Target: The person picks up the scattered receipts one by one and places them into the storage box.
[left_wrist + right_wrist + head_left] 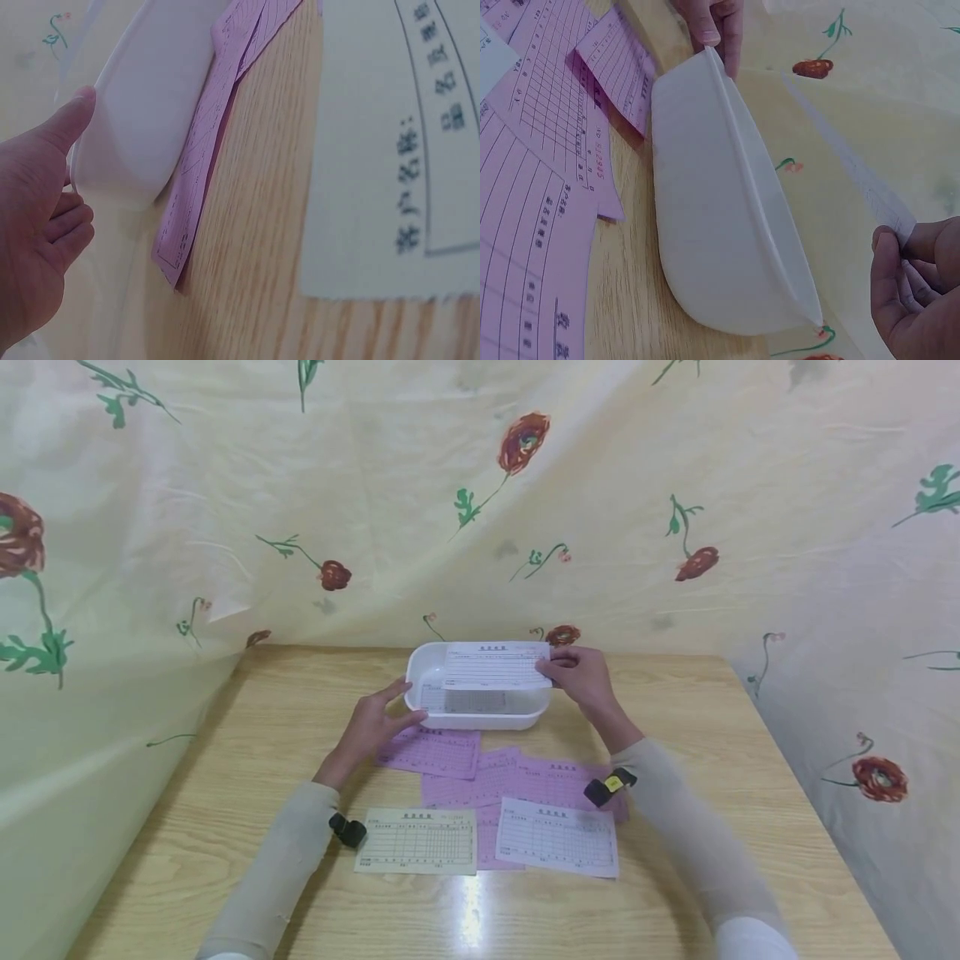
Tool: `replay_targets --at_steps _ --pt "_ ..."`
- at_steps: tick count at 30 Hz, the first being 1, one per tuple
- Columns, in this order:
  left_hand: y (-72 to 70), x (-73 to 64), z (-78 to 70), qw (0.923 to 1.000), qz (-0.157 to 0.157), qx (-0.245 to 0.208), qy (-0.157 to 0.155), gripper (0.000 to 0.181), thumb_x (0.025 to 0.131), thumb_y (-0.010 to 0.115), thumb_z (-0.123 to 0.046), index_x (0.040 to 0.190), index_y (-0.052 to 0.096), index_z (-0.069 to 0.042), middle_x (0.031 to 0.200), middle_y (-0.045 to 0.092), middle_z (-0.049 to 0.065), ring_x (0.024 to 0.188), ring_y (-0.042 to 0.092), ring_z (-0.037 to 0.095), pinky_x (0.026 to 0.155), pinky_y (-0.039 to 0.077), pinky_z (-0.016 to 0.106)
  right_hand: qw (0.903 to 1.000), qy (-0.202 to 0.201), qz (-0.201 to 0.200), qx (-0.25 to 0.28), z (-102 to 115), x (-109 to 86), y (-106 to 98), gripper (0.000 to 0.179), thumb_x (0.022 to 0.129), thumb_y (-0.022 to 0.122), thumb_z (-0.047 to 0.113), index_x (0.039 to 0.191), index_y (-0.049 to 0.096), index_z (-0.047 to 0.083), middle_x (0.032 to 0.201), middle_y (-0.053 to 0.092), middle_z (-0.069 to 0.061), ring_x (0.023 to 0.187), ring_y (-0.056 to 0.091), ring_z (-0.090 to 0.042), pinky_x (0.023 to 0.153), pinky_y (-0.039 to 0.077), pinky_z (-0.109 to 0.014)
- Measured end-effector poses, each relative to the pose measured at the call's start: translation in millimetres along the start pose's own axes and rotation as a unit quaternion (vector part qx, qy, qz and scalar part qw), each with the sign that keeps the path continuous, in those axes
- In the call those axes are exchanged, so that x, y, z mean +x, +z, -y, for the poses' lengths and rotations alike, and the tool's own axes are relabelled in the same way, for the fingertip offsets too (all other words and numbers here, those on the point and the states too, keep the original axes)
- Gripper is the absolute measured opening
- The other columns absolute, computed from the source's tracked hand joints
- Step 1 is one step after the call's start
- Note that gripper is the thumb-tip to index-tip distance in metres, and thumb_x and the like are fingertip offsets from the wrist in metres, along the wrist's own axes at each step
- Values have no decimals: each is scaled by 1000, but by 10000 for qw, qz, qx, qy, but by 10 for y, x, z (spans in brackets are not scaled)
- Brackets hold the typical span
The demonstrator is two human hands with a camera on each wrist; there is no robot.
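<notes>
A white plastic tub (483, 722) stands toward the back of the table. My left hand (367, 722) grips its left end, thumb at the front of the rim in the left wrist view. Over the tub's opening, my right hand (585, 678) pinches a white printed form slip (495, 670) by its right edge. The right wrist view has this slip (855, 169) nearly edge-on, above the rim and apart from it. Inside the tub lies another printed slip (432, 697), partly hidden by the held one.
In front of the tub, several pink form slips (435, 753) overlap on the wooden table (300, 718). Nearer lie a pale yellow slip (416, 843) on the left and a white slip (557, 842) on the right. A flowered cloth (390, 485) hangs behind.
</notes>
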State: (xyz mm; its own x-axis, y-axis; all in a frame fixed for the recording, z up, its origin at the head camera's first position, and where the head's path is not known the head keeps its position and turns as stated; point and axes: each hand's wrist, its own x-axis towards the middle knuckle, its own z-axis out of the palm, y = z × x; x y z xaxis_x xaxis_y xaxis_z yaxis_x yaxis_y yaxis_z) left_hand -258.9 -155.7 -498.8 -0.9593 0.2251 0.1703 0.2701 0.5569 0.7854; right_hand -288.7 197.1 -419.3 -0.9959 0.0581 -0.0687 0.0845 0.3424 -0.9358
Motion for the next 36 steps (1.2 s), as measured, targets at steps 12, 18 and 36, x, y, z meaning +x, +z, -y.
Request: replay_targets --at_steps 12,18,36 --pt "-13 -7 -25 9999 56 -77 -59 78 88 78 -46 149 51 -6 161 37 17 151 32 37 123 26 57 9984 -35 3 -558 -70 152 306 34 92 78 14 120 69 -2 116 73 -21 102 73 -30 80 64 -29" --pt "-8 2 -9 10000 14 -42 24 77 87 79 -44 148 52 -6 160 38 16 150 34 39 123 27 57 9982 -93 -1 -597 -78 199 446 31 90 79 12 116 71 -3 112 74 -22 96 74 -30 74 64 -27" --pt "-4 10 16 9998 54 -165 -19 78 87 78 -48 147 53 -6 161 38 13 151 33 34 124 27 54 9948 -237 260 -954 -38 286 757 23 88 78 6 107 73 -4 98 76 -21 70 72 -19 71 65 -36"
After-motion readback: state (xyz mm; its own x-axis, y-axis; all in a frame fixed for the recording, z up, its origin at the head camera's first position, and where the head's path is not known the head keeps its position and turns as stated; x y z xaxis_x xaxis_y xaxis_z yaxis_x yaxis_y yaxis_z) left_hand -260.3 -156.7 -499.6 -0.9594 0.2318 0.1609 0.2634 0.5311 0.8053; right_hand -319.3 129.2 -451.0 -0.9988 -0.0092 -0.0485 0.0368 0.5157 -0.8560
